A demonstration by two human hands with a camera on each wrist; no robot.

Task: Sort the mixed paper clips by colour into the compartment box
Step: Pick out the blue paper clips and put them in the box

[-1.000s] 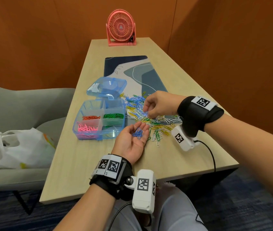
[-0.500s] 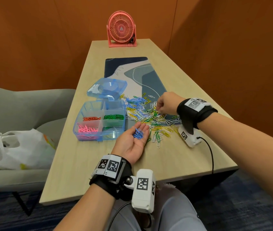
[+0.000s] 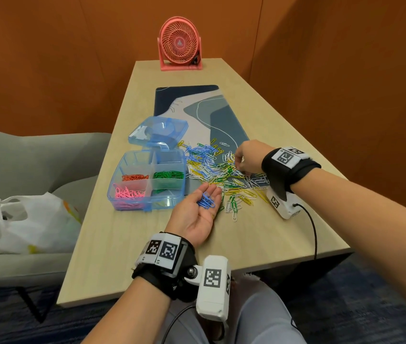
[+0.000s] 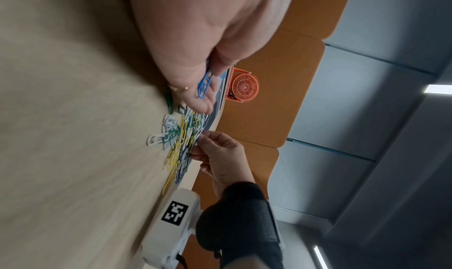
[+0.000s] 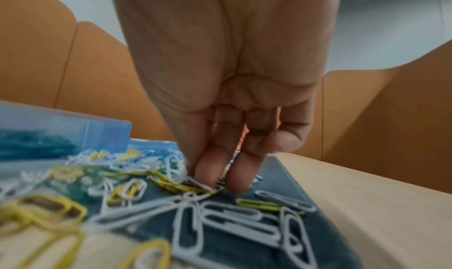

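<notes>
My left hand (image 3: 200,194) lies palm up on the table in front of the pile, fingers relaxed, with several blue clips (image 3: 206,201) resting in the palm; these blue clips (image 4: 204,85) also show in the left wrist view. My right hand (image 3: 242,158) reaches down into the mixed pile of clips (image 3: 221,172), and its fingertips (image 5: 212,176) close together on a clip whose colour is hidden. The blue see-through compartment box (image 3: 167,203) stands left of the pile and holds orange clips (image 3: 135,177), green clips (image 3: 168,175) and pink clips (image 3: 128,194) in separate compartments.
The box lid (image 3: 158,130) lies open behind the box. Part of the pile lies on a blue desk mat (image 3: 197,112). A pink fan (image 3: 179,44) stands at the table's far end. A white plastic bag (image 3: 28,219) sits on the grey chair to the left.
My right hand has moved right, away from the left palm, and lowered its fingertips into the right part of the pile. The left hand has stayed put with its blue clips.
</notes>
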